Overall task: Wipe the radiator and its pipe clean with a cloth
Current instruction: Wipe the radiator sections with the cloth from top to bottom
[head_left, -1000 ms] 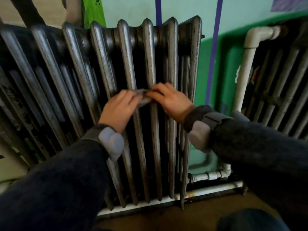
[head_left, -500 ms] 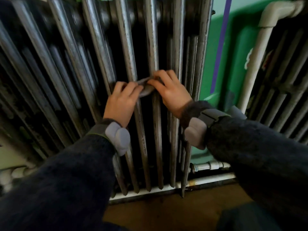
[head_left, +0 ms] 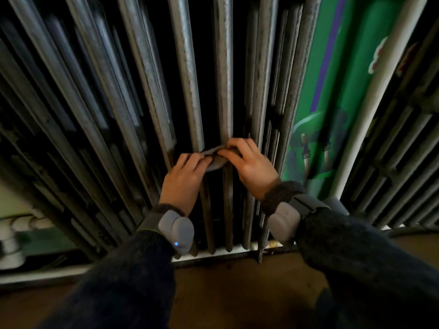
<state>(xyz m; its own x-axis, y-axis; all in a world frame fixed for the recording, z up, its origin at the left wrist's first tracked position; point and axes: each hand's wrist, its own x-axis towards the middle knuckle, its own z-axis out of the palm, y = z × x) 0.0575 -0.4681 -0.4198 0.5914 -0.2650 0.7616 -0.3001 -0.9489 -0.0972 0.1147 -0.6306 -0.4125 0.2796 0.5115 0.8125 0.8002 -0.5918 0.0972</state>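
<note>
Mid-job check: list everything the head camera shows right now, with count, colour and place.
radiator: one, grey metal, fills centre and left
second radiator: one, dark grey, far right
cloth: one, grey, held against the radiator's columns between both hands
upright pipe: one, white, between the two radiators
low pipe: one, white, under the radiator near the floor
pipe fittings: white, lower left, count unclear
wall: green, with one purple stripe
floor: brown, bottom
wrist devices: two, grey, one per wrist
sleeves: two, dark
left hand: grips the cloth's left end
right hand: grips the cloth's right end
</note>
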